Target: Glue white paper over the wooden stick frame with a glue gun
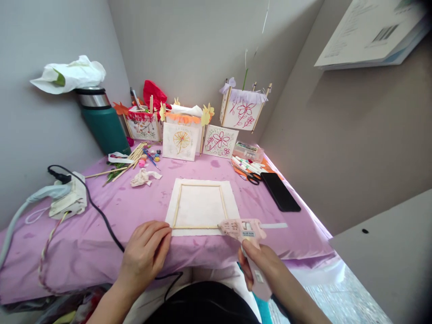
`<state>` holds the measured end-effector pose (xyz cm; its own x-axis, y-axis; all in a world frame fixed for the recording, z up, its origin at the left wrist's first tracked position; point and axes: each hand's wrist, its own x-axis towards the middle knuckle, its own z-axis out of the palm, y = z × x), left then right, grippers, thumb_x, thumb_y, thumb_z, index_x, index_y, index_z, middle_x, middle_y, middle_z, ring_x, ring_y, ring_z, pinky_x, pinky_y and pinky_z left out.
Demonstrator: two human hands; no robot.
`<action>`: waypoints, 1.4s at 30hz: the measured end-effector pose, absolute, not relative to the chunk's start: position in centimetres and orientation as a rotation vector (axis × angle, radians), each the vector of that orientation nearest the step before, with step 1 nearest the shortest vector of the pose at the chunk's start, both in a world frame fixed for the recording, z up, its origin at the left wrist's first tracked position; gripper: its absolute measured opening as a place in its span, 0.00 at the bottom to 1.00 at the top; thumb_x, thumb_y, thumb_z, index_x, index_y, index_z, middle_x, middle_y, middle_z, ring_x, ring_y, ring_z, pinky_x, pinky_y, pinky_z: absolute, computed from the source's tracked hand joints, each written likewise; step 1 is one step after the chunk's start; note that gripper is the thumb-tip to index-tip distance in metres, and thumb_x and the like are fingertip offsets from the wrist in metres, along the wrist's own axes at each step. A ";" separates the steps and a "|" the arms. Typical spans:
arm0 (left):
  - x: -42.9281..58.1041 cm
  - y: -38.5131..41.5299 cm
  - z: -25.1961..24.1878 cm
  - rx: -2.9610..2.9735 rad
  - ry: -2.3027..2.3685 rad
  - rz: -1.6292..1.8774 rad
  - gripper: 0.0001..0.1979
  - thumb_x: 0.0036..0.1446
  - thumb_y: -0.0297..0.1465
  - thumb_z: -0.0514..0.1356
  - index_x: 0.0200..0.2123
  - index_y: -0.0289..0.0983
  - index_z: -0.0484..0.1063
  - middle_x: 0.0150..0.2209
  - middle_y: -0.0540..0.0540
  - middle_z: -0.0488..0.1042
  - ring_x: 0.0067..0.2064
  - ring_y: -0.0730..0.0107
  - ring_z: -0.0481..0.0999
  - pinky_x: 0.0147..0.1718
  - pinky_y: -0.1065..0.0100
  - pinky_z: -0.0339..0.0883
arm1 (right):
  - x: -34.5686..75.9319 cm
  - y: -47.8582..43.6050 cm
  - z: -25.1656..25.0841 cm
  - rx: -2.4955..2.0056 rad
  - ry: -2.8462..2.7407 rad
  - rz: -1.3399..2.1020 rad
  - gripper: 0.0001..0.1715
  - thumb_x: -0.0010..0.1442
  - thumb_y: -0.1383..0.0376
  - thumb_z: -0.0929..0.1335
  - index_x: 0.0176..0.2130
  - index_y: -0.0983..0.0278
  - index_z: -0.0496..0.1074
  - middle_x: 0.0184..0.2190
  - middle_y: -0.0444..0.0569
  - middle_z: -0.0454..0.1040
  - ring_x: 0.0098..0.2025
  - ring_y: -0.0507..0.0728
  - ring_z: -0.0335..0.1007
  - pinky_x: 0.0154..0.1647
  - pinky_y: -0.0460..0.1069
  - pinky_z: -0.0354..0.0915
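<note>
A white paper sheet [201, 204] lies on the purple tablecloth [111, 225], with a frame of thin wooden sticks [178, 204] laid on it. My left hand [146, 252] rests at the sheet's near left corner, fingertips touching the end of the bottom stick. My right hand [261, 265] grips a pink glue gun [241, 228]. Its nozzle points left at the frame's near right corner.
Decorated paper lanterns [182, 135] stand at the back, one more [242, 110] hanging. Also here: a green flask [101, 121], loose sticks [124, 166], a power strip [69, 198] with a black cable, markers [248, 165], scissors [252, 177], and a black phone [279, 191] at right.
</note>
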<state>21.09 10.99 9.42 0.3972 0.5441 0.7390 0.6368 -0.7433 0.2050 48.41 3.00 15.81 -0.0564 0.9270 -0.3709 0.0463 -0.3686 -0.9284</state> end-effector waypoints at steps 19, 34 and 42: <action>21.1 11.2 9.5 -2.533 -1.052 -1.243 0.09 0.57 0.19 0.59 0.41 0.33 0.70 0.40 0.40 0.72 0.43 0.62 0.70 0.43 0.57 0.66 | 50.2 1.8 15.0 -1.584 -1.025 1.432 0.32 0.57 0.38 0.60 0.26 0.62 0.66 0.15 0.42 0.64 0.20 0.53 0.61 0.27 0.48 0.58; 21.0 11.3 9.2 -2.533 -1.063 -1.261 0.10 0.57 0.20 0.59 0.42 0.34 0.70 0.40 0.41 0.73 0.43 0.62 0.70 0.44 0.57 0.66 | 49.9 1.0 15.3 -1.613 -1.029 1.439 0.31 0.60 0.40 0.60 0.26 0.63 0.66 0.16 0.43 0.65 0.22 0.54 0.62 0.28 0.48 0.58; 22.8 9.2 12.6 -2.541 -1.180 -1.549 0.10 0.58 0.20 0.57 0.41 0.37 0.71 0.41 0.43 0.72 0.44 0.64 0.71 0.44 0.61 0.67 | 48.6 2.0 16.2 -1.266 -0.907 1.355 0.33 0.56 0.39 0.61 0.38 0.64 0.72 0.21 0.46 0.66 0.24 0.56 0.65 0.26 0.49 0.61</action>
